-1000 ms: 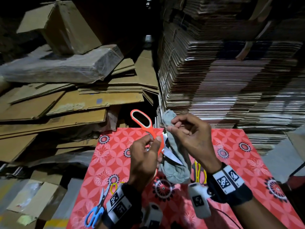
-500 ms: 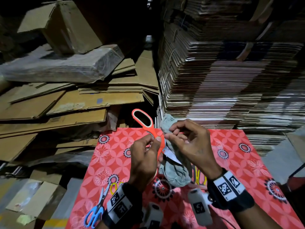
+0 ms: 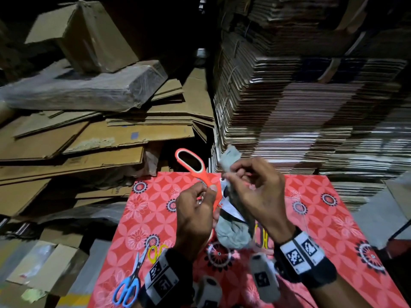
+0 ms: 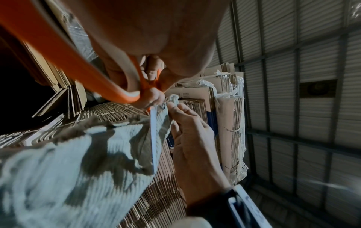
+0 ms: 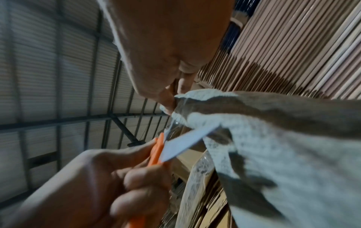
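The left hand (image 3: 195, 218) gripped the orange scissors (image 3: 193, 167) by the handle, above the middle of the red desk (image 3: 322, 218). Just right, the right hand (image 3: 260, 196) pinched the grey cloth (image 3: 231, 234) against a blade.

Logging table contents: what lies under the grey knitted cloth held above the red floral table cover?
Below the grey knitted cloth show the red floral table cover and yellow loop handles, perhaps scissors. The rest of that item is hidden by the cloth and the right hand.
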`<state>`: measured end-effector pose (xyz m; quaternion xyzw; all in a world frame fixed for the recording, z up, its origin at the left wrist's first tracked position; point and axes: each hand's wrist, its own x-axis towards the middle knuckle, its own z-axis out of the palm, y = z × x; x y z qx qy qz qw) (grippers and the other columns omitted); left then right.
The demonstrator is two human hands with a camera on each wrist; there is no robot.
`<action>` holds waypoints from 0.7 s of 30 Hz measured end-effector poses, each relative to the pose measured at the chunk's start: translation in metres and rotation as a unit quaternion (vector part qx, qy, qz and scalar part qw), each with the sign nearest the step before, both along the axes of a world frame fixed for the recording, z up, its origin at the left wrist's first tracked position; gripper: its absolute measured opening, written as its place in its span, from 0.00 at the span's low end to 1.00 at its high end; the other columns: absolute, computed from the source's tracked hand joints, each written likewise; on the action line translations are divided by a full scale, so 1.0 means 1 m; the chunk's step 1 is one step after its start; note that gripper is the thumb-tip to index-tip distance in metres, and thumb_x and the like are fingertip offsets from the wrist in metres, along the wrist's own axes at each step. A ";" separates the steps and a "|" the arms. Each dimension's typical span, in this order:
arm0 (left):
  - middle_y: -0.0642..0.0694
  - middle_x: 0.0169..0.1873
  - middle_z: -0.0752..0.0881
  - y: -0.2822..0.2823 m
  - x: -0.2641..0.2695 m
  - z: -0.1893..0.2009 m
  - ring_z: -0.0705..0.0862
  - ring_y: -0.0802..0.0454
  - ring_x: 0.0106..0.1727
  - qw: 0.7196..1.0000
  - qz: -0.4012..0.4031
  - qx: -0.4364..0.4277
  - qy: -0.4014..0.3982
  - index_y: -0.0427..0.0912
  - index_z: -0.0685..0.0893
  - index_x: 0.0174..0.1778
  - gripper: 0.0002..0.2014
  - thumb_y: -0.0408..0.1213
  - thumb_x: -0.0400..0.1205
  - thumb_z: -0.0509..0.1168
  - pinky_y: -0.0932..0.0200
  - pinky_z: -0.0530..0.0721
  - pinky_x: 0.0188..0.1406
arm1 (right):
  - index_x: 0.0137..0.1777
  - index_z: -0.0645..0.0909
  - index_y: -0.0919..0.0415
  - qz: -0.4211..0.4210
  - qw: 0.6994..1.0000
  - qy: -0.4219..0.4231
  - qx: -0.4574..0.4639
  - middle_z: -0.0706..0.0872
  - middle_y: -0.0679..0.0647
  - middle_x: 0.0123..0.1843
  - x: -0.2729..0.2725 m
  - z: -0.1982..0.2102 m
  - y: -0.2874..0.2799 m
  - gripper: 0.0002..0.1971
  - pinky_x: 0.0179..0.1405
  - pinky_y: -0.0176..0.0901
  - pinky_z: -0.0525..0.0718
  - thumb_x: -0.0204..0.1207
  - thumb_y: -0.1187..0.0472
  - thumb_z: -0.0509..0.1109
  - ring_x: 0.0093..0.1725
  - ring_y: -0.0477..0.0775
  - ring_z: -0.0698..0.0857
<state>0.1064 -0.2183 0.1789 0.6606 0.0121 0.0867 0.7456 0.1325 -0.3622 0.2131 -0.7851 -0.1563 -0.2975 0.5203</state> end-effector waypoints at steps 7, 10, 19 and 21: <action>0.36 0.18 0.70 -0.001 -0.003 0.000 0.68 0.48 0.18 1.000 -0.009 0.010 -0.008 0.42 0.71 0.30 0.21 0.38 0.90 0.66 0.42 0.67 0.17 | 0.47 0.89 0.57 -0.002 1.000 0.006 0.022 0.87 0.47 0.41 0.013 0.002 -0.014 0.11 0.38 0.39 0.85 0.71 0.69 0.86 0.39 0.46 0.87; 0.34 0.18 0.70 -0.001 -0.002 -0.001 0.67 0.49 0.17 1.000 -0.016 -0.008 -0.014 0.38 0.72 0.32 0.20 0.39 0.89 0.66 0.47 0.65 0.18 | 0.46 0.90 0.59 0.001 1.000 -0.017 -0.017 0.87 0.48 0.42 -0.003 0.000 -0.005 0.10 0.39 0.38 0.87 0.71 0.70 0.85 0.40 0.47 0.88; 0.31 0.18 0.71 0.001 -0.006 0.002 0.69 0.49 0.17 0.999 -0.006 0.028 -0.023 0.33 0.72 0.34 0.20 0.36 0.91 0.65 0.50 0.68 0.19 | 0.47 0.90 0.59 -0.010 1.000 -0.023 -0.008 0.87 0.46 0.42 0.007 0.006 -0.011 0.10 0.42 0.37 0.88 0.72 0.71 0.85 0.40 0.46 0.88; 0.41 0.16 0.72 0.002 -0.006 0.007 0.69 0.50 0.16 0.998 0.014 0.042 -0.039 0.34 0.74 0.33 0.20 0.35 0.91 0.65 0.54 0.69 0.18 | 0.46 0.90 0.59 0.015 0.999 -0.028 -0.038 0.86 0.47 0.41 -0.008 -0.002 -0.002 0.10 0.41 0.31 0.84 0.72 0.71 0.85 0.40 0.45 0.87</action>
